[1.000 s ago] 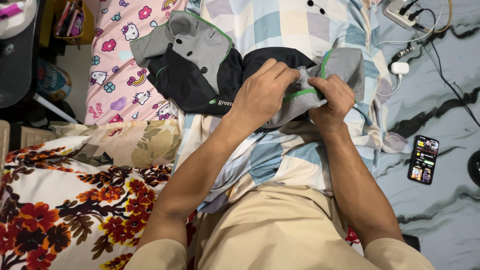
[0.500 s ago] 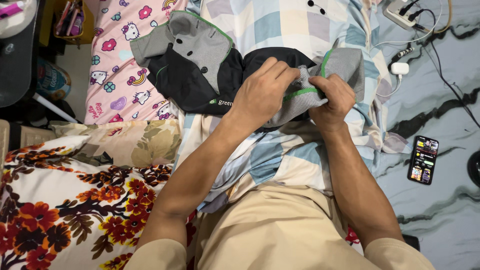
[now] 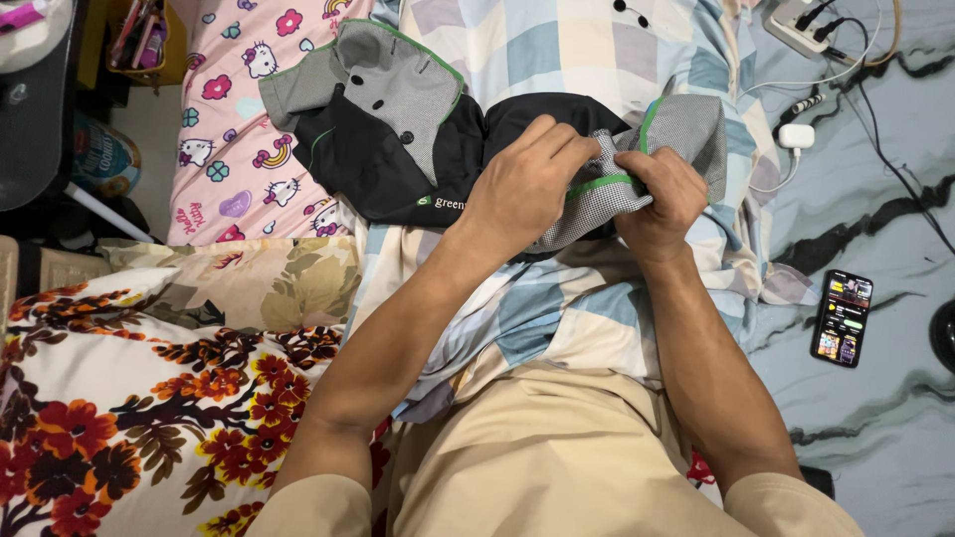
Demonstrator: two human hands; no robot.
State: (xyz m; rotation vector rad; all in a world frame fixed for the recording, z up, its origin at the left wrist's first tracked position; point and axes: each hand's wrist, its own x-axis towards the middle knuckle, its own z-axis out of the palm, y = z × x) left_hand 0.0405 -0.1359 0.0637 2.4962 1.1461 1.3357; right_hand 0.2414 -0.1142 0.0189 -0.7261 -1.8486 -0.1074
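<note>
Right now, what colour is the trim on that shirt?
Bright green, edging the grey checked parts of the black shirt; the head view shows it.

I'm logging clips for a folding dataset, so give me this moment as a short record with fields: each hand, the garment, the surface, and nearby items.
left hand: pinching the grey checked, green-piped sleeve
right hand: gripping the same sleeve edge
garment: black and grey shirt with green piping, spread flat, collar to the left
surface: pastel checked sheet
nearby: black smartphone with lit screen on marbled grey cover; white power strip with cables; pink cartoon-print cloth; floral pillow
</note>
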